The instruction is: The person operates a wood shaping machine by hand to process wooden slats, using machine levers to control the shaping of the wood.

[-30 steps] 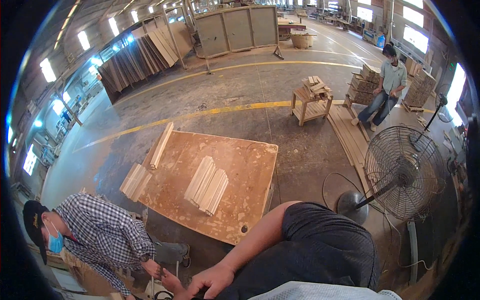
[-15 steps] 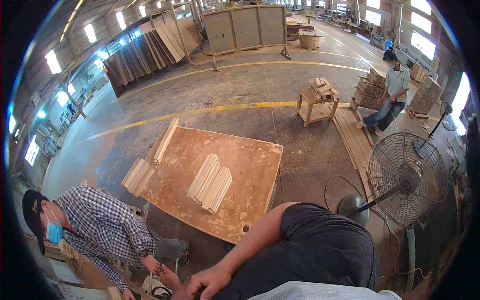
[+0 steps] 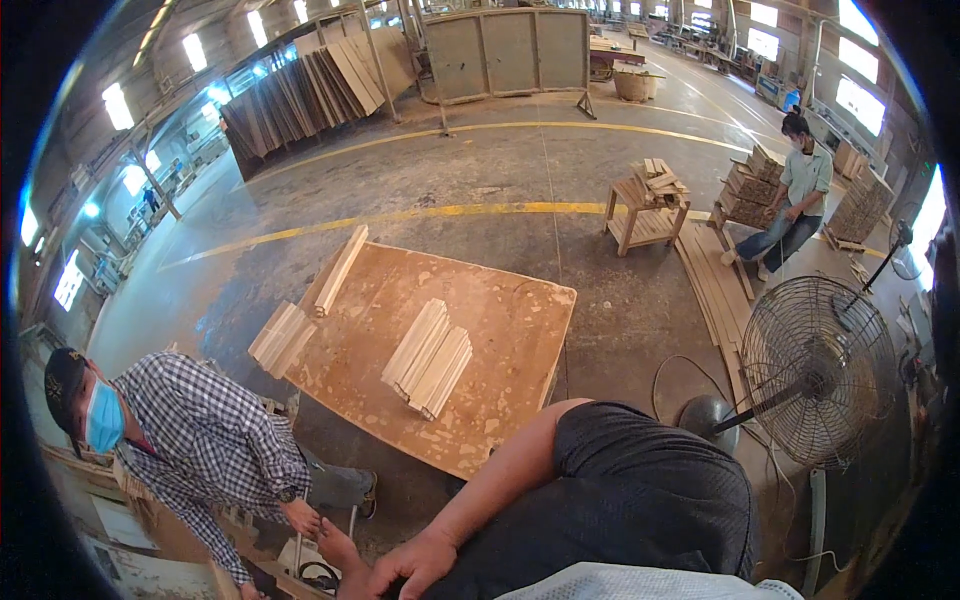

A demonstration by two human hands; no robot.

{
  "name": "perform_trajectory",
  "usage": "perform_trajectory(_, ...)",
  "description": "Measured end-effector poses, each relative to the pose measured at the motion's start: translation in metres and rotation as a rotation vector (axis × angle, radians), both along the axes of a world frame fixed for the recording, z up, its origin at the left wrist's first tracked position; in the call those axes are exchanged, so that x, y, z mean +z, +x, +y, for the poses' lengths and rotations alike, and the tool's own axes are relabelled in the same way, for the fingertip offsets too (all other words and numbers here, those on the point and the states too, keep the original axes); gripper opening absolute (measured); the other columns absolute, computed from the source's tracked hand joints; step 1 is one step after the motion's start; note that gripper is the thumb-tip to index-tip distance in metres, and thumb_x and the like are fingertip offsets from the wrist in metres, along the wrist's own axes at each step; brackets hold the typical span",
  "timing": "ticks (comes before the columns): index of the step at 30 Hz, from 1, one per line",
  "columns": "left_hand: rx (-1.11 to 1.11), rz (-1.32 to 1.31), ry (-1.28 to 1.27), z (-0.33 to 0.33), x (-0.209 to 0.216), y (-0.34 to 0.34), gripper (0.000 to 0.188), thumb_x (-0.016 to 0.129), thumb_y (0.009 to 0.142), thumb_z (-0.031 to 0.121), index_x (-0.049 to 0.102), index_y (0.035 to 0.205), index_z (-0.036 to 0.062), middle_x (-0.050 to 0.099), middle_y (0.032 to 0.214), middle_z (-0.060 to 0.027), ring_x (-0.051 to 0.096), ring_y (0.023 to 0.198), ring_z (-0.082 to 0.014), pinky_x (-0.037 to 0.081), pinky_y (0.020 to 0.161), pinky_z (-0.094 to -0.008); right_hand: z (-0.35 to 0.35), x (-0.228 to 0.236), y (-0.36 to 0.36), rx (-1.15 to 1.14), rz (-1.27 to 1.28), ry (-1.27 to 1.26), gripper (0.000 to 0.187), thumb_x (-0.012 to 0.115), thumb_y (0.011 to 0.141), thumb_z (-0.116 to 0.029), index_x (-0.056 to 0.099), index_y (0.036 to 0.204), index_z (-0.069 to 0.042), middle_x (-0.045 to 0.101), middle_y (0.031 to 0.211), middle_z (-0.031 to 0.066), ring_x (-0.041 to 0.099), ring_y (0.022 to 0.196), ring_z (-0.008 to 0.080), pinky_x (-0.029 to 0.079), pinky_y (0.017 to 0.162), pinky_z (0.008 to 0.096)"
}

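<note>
At the lower left, my left hand (image 3: 342, 553) reaches out with its fingertips close together, right by a co-worker's hand (image 3: 300, 517). Whatever lies between those fingertips is too small to make out. My right hand (image 3: 422, 562) is beside my left hand and wrist, fingers bent, partly cut off by the lower edge; what it grips is hidden. A black cable (image 3: 318, 574) curls just below my left hand. Beyond my right arm, a low brown table board (image 3: 500, 330) carries a bundle of pale wooden strips (image 3: 430, 358).
More strips (image 3: 283, 340) and a long wooden piece (image 3: 342, 270) lie at the board's left edge. A co-worker in a checked shirt (image 3: 205, 425) leans in from the left. A large floor fan (image 3: 820, 370) stands right, near a wooden stand (image 3: 645, 215) and another person (image 3: 803, 185).
The view has shifted slightly, moving the scene a little to the right. The co-worker's head has lifted and turned slightly. My hands stay close together beside the co-worker's hand.
</note>
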State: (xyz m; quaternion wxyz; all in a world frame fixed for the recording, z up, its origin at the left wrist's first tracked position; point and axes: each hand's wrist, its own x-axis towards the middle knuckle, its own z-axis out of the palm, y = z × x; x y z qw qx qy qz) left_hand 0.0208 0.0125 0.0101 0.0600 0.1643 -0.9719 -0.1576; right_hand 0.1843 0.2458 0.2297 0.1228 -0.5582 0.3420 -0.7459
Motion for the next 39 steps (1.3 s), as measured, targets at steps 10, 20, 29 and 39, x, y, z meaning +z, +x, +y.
perform_trajectory(10,-0.014,-0.179,0.090,0.007,0.021,0.006,0.067,0.037,0.098,0.057,0.057,0.131,0.0012,0.056,0.132,-0.0234,0.053,0.119,-0.0422,0.042,0.101,-0.0509,-0.009,-0.010,-0.003,-0.081,0.064,-0.053,0.052,0.058,0.096,-0.044,0.057,0.103,0.008,0.064,0.096,0.0110,0.054,0.089,0.0191,0.043,0.078,0.0381)
perform_trajectory(20,0.001,-0.196,0.028,0.008,0.005,-0.004,0.069,0.035,0.099,0.059,0.058,0.131,0.0029,0.058,0.129,-0.0223,0.055,0.117,-0.0424,0.043,0.099,-0.0534,-0.003,-0.047,-0.014,-0.040,-0.016,0.163,0.050,0.060,0.095,-0.042,0.058,0.101,0.007,0.064,0.092,0.0087,0.054,0.086,0.0172,0.043,0.075,0.0367)
perform_trajectory(29,-0.011,-0.104,0.060,0.000,-0.005,-0.008,0.056,0.044,0.098,0.051,0.062,0.126,0.0053,0.064,0.119,-0.0219,0.060,0.107,-0.0408,0.049,0.089,-0.0489,0.005,-0.067,-0.027,0.034,-0.072,0.344,0.049,0.061,0.095,-0.041,0.058,0.100,0.007,0.064,0.089,0.0066,0.054,0.084,0.0156,0.044,0.072,0.0354)
perform_trajectory(39,0.048,-0.075,0.010,-0.004,-0.013,-0.010,0.059,0.045,0.098,0.051,0.063,0.123,0.0018,0.066,0.116,-0.0204,0.063,0.103,-0.0374,0.051,0.086,-0.0478,0.107,-0.044,0.009,-0.279,-0.337,0.529,0.038,0.068,0.092,-0.034,0.063,0.106,0.000,0.064,0.094,0.0040,0.060,0.087,0.0123,0.048,0.075,0.0285)
